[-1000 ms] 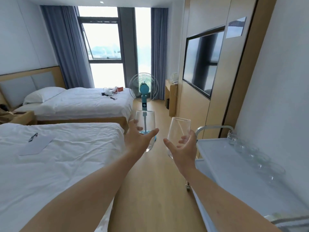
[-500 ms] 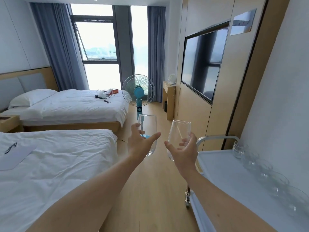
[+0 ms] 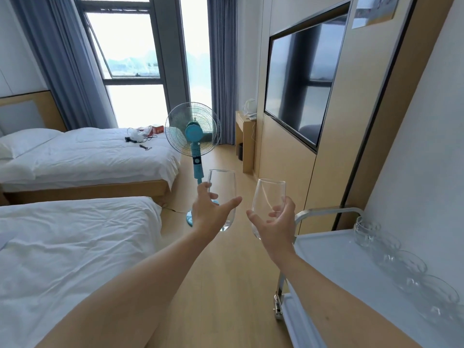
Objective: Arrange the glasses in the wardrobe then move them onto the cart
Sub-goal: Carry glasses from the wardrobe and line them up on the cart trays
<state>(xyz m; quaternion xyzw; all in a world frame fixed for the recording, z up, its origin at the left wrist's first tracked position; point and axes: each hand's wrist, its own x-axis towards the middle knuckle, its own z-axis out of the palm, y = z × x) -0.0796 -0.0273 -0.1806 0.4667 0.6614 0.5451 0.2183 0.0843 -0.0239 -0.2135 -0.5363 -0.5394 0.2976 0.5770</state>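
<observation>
My left hand [image 3: 209, 212] holds a clear stemless glass [image 3: 224, 187] upright, fingers curled round it and thumb out to the right. My right hand [image 3: 275, 226] grips a second clear glass [image 3: 269, 197], tilted slightly left. Both glasses are in the air over the wooden floor, left of the cart [image 3: 334, 267]. The cart's pale top shelf has a metal handle at its far end. Along its right edge, against the wall, stands a row of several clear glasses [image 3: 401, 267].
Two white beds [image 3: 62, 247] fill the left side. A teal standing fan [image 3: 192, 136] is on the floor straight ahead. A wall-mounted TV [image 3: 301, 81] and wooden panelling line the right. A wooden floor aisle [image 3: 221, 285] runs between bed and cart.
The view has turned right and come nearer, showing more of the cart and its row of glasses. Both hands keep their glasses, held at about the same height.
</observation>
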